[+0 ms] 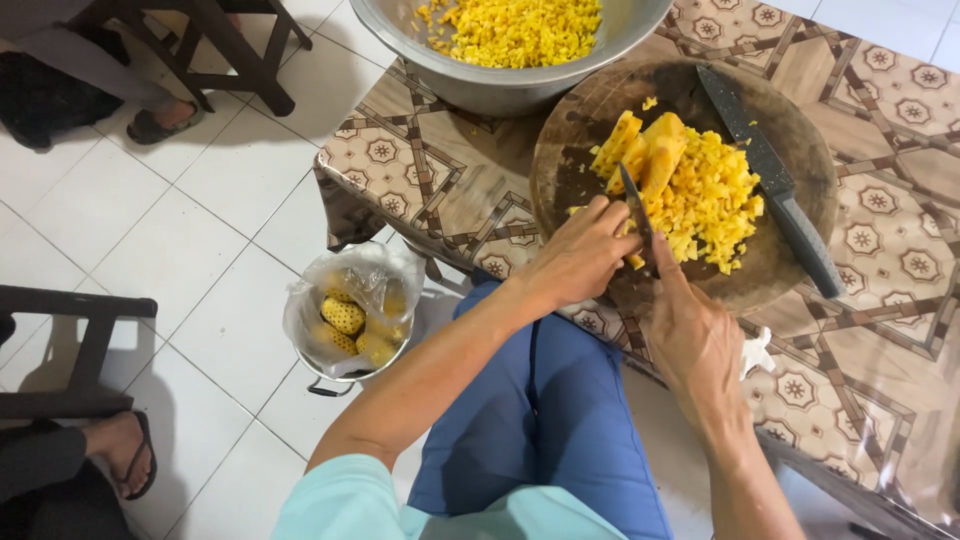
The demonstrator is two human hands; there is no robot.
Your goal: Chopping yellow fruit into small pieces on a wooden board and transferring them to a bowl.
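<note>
Pineapple (690, 190) sits on round wooden board (780, 130) at table (900, 250) edge: a few long strips at the back-left, heap of diced bits in front and to the right. Left hand (580, 255) lies on the board's near-left rim, fingers curled and pressed against the fruit. Right hand (690, 335) grips small knife (633, 200), fingers wrapped round handle, blade tip reaching the strips; exact contact pt hard to make out. Second, bigger knife (775, 185) lies free on board's right side. Steel bowl (500, 85) w/ diced fruit just beyond. Bag-lined bucket (350, 315) w/ scraps on floor, left of knee.
</note>
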